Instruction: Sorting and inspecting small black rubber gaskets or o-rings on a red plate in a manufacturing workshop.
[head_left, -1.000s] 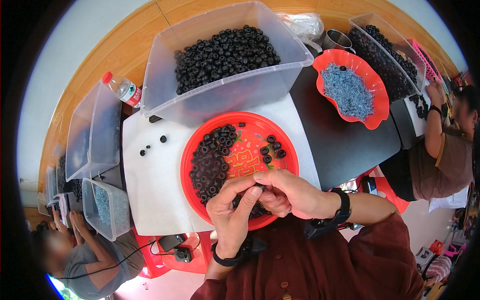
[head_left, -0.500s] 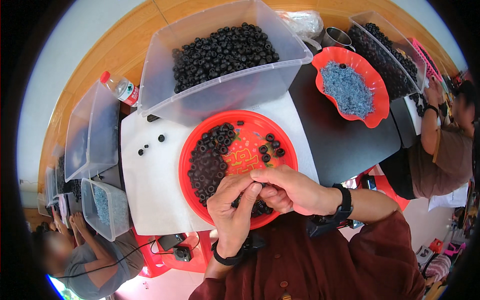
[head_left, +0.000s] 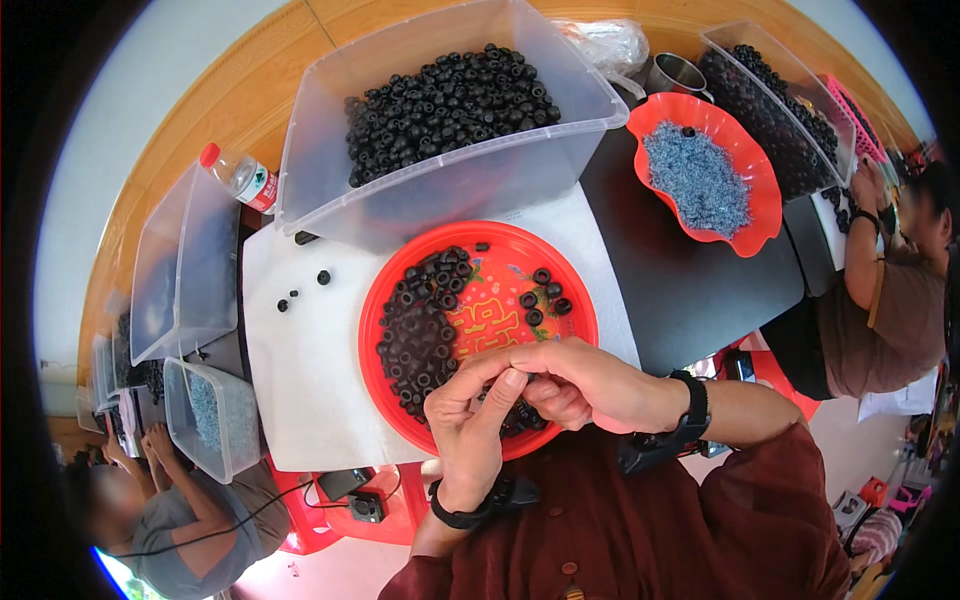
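hands meet over near rim of red tray (head_left: 575,300): left hand (head_left: 470,420) and right hand (head_left: 580,385) pinch small black ring (head_left: 522,374) between fingertips. ring looks light, stiff, smooth, easy to drop; grip by outer edge. more rings heaped on tray, white tabletop (head_left: 300,390) beneath.

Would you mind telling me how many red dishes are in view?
2: a round red plate of black rings under the hands, and a wavy-rimmed red bowl of blue-grey bits to its upper right. Others may be hidden.

red tray (head_left: 575,290) | black rings (head_left: 415,335) | blue bits (head_left: 697,178) | white table (head_left: 300,370)
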